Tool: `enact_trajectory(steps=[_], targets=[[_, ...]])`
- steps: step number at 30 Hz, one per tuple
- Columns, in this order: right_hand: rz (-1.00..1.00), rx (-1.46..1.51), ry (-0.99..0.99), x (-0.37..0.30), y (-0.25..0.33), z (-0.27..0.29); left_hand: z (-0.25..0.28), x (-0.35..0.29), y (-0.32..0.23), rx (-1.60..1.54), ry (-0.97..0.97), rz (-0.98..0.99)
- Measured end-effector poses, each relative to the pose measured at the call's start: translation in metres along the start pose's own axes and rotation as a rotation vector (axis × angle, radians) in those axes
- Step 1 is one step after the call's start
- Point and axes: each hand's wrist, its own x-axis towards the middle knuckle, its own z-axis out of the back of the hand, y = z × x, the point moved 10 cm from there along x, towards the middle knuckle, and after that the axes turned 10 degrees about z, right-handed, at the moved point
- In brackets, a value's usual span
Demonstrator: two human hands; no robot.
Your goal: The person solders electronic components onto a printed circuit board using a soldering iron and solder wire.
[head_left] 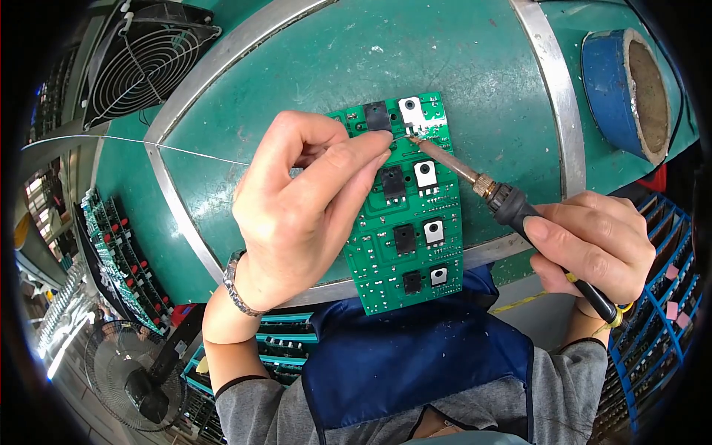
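A green circuit board (378,215) lies on the green worktop, its near end reaching over the front edge. Black and silver flat components (426,175) with metal legs run down it in two columns. My left hand (304,185) is over the board's left side, thumb and fingertips pinching a thin solder wire (200,154) that trails off to the left. In my right hand (593,241) is a soldering iron (512,208), held by its black handle. The iron's tip touches or nearly touches the legs of the farthest silver component, where the wire's end also lies.
A blue-sided roll (612,93) stands at the far right of the green worktop (297,67), which has metal strips (552,89). A fan with a wire guard (148,70) is at the far left. Racks of circuit boards (126,259) flank me, and another fan (144,378) stands lower left.
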Motion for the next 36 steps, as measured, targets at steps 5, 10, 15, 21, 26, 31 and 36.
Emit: enact_trajectory(steps=[5, 10, 15, 21, 26, 31, 36], targets=[[0.005, 0.001, 0.000, 0.000, 0.000, 0.000, 0.001, 0.000, 0.000, 0.001, -0.006, 0.004], [0.017, -0.005, -0.003, 0.000, 0.000, -0.001, 0.000, -0.001, -0.002, 0.018, 0.005, -0.007], [0.016, -0.005, -0.008, -0.001, 0.000, 0.000, -0.004, 0.000, -0.002, 0.057, 0.053, 0.020], [0.013, 0.032, -0.013, -0.001, -0.001, 0.000, 0.005, 0.001, 0.004, 0.043, -0.019, 0.038], [0.030, 0.041, 0.007, -0.005, 0.004, 0.012, 0.005, 0.003, -0.003, 0.030, -0.004, 0.028], [0.017, 0.059, 0.051, -0.006, 0.002, 0.009, 0.002, 0.002, -0.007, 0.025, 0.004, 0.011], [0.030, 0.020, 0.014, -0.009, -0.001, 0.009, -0.004, 0.001, -0.007, 0.081, 0.055, 0.015]])
